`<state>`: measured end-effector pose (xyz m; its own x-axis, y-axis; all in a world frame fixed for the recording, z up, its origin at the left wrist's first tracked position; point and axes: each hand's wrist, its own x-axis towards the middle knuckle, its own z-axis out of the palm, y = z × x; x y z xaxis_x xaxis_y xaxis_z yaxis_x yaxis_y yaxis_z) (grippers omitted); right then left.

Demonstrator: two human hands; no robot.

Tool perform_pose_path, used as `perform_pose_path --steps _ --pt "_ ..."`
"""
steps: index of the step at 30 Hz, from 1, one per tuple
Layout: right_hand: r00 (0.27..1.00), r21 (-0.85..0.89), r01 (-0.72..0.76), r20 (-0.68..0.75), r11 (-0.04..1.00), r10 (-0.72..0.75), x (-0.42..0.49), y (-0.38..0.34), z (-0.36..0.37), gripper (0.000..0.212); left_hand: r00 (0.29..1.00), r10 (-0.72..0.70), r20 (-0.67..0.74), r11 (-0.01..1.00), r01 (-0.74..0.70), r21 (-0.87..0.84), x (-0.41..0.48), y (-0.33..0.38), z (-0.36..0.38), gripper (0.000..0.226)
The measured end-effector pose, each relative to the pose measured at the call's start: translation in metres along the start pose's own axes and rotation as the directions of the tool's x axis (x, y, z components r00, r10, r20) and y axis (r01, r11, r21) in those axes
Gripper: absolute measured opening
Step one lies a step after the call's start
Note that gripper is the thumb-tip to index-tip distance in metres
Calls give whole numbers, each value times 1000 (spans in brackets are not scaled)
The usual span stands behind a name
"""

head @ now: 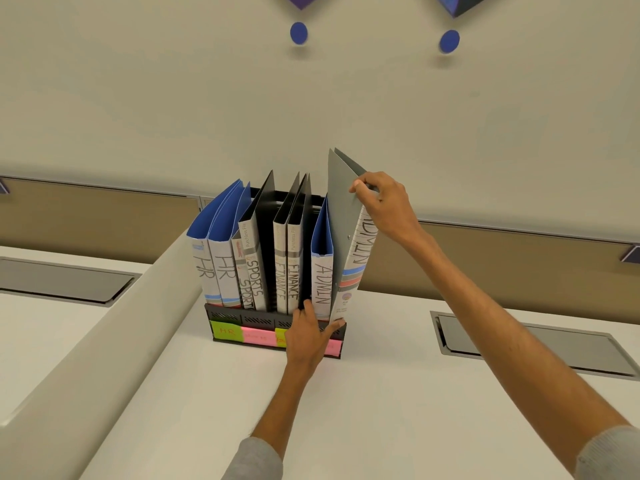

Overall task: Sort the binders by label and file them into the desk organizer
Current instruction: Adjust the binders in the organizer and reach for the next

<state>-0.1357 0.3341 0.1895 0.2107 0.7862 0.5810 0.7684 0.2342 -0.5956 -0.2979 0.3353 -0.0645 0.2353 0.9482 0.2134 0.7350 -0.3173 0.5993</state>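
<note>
Grey ADMIN binder: tilted, rightmost in organizer
Right hand: pinches its top edge
Left hand: flat against organizer front

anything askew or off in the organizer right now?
Only the grey ADMIN binder at the right end: it rides higher than the blue ADMIN binder beside it and leans, apparently not seated in the organizer. The right hand pinches its top edge; the left hand touches its bottom corner.

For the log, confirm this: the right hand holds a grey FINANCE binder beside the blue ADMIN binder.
No. The head view shows the grey binder in the right hand reads ADMIN, not FINANCE; it stands beside the blue ADMIN binder.
</note>
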Motion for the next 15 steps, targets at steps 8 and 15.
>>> perform_pose_path --steps 8,15 --pt "1000 18 2 -4 1000 -2 -2 1 2 23 999 -46 -18 998 45 -47 13 6 -12 80" --pt "1000 3 16 -8 1000 -16 -5 -11 16 23 1000 5 27 1000 -4 -24 11 -1 -15 75"
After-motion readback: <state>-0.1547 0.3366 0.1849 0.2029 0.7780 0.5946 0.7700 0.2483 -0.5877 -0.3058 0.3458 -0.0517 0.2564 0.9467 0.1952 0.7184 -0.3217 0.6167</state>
